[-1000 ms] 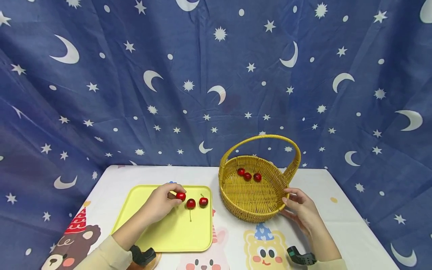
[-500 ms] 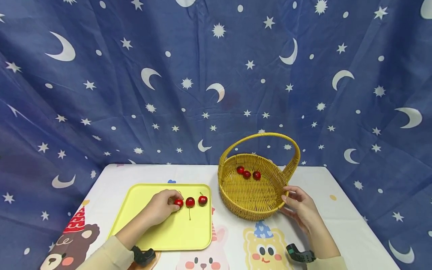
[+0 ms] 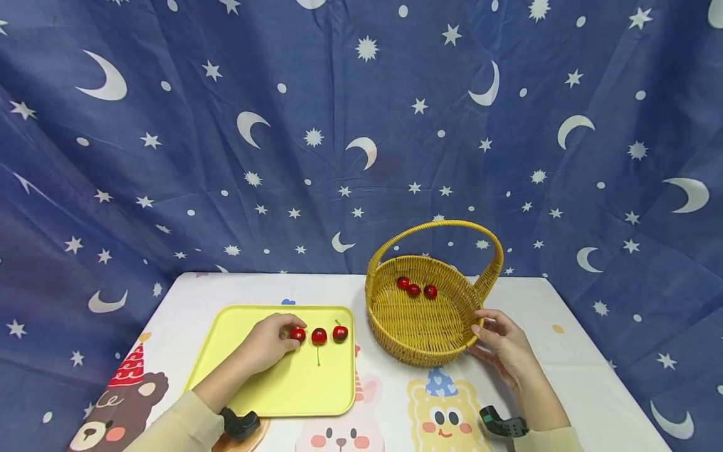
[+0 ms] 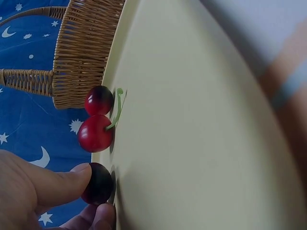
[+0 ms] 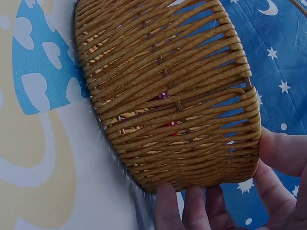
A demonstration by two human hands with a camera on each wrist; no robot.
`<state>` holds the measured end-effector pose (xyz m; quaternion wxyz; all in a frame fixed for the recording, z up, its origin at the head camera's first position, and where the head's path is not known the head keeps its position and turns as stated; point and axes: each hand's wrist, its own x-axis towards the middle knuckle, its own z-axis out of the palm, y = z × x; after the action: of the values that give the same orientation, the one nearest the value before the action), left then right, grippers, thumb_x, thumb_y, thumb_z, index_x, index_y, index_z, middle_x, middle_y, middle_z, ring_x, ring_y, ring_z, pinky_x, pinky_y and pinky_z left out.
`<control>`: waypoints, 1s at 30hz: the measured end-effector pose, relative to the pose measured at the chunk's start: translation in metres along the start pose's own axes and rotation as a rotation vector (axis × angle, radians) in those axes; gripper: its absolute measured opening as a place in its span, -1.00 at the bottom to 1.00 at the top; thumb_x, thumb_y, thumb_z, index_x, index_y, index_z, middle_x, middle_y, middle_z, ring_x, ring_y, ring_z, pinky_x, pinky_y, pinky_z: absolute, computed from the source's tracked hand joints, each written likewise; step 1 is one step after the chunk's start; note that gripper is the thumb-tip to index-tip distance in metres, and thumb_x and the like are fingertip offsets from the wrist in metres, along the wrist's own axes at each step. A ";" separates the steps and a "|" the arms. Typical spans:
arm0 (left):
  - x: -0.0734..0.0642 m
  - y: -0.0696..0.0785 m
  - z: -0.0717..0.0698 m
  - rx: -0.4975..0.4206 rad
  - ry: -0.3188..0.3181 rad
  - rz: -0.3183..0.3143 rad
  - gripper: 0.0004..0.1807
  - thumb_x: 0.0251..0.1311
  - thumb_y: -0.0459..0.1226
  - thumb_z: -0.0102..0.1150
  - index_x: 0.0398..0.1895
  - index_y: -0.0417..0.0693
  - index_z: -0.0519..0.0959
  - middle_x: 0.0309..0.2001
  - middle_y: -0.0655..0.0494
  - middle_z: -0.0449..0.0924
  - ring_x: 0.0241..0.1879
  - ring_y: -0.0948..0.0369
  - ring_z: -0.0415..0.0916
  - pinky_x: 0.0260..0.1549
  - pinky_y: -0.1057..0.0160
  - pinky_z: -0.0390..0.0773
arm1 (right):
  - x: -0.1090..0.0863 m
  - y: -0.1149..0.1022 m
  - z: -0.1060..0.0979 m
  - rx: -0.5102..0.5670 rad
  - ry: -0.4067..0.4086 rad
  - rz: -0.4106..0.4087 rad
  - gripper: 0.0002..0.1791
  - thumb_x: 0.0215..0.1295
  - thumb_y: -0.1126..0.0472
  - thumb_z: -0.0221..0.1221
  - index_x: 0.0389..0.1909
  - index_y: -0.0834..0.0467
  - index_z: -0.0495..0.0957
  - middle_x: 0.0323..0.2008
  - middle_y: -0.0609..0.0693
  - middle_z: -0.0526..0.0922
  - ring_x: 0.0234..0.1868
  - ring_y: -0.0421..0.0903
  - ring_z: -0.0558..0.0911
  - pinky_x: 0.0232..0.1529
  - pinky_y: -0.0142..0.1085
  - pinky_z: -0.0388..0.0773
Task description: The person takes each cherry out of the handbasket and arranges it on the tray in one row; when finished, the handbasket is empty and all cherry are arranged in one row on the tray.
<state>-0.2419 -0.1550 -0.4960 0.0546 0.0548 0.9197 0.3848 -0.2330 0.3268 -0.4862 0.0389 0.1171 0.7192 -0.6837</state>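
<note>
My left hand [image 3: 270, 342] pinches a dark red cherry [image 4: 98, 184] between thumb and fingers, against the yellow tray [image 3: 265, 402]. To its right on the tray lie a cherry with its stem toward me [image 3: 319, 336] and another cherry with a short stem [image 3: 340, 333]. On the right, my right hand [image 3: 505, 345] grips the near right rim of a wicker basket [image 3: 426, 358]. Its thumb is at the rim and its fingers are against the outer wall, as the right wrist view shows. Inside the basket, 3 cherries [image 3: 414, 290] lie near the back wall.
A white cloth with cartoon animals [image 3: 339, 436] covers the table. The basket's tall arched handle [image 3: 446, 223] rises over its opening. Behind the table hangs a blue curtain with moons and stars [image 3: 316, 157].
My left hand has moved the cherry slightly left and toward me on the tray, beside the other two. The right hand and basket have stayed in place.
</note>
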 end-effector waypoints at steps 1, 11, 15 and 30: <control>0.000 0.000 -0.001 -0.003 -0.002 0.002 -0.66 0.25 -0.43 0.47 0.05 0.05 0.76 -0.02 0.04 0.70 -0.16 0.18 0.55 -0.17 0.16 0.56 | 0.000 0.000 0.000 -0.001 -0.001 0.000 -0.66 0.49 0.26 0.32 0.21 0.00 0.59 -0.01 -0.07 0.44 0.03 -0.14 0.63 0.09 -0.13 0.77; -0.012 0.024 -0.025 -0.012 0.020 0.011 -0.62 0.31 -0.40 0.43 0.17 -0.02 0.74 0.09 -0.11 0.68 -0.20 0.16 0.56 -0.32 0.20 0.54 | 0.001 -0.001 0.001 -0.010 -0.005 -0.006 -0.66 0.51 0.28 0.29 0.23 0.04 0.57 0.01 -0.05 0.42 0.02 -0.15 0.63 0.08 -0.14 0.78; -0.014 0.050 -0.021 -0.082 0.016 0.072 -0.64 0.27 -0.42 0.45 0.11 0.01 0.75 0.00 -0.05 0.69 -0.25 0.20 0.55 -0.37 0.25 0.54 | 0.000 0.000 0.000 -0.013 -0.003 -0.011 -0.67 0.51 0.30 0.28 0.22 0.03 0.58 0.01 -0.04 0.40 -0.01 -0.18 0.62 0.07 -0.13 0.78; 0.042 0.149 0.051 -0.295 -0.271 0.334 -0.26 0.36 -0.27 0.45 0.57 0.14 0.40 0.36 0.07 0.62 0.32 -0.02 0.60 0.24 -0.01 0.67 | -0.001 0.002 -0.002 0.002 -0.009 -0.019 -0.65 0.50 0.29 0.30 0.23 0.05 0.56 -0.03 -0.05 0.49 0.01 -0.15 0.67 0.07 -0.12 0.78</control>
<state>-0.2676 -0.0085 -0.4277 0.1203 0.2484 0.8161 0.5078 -0.2314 0.3283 -0.4879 0.0355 0.1072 0.7195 -0.6852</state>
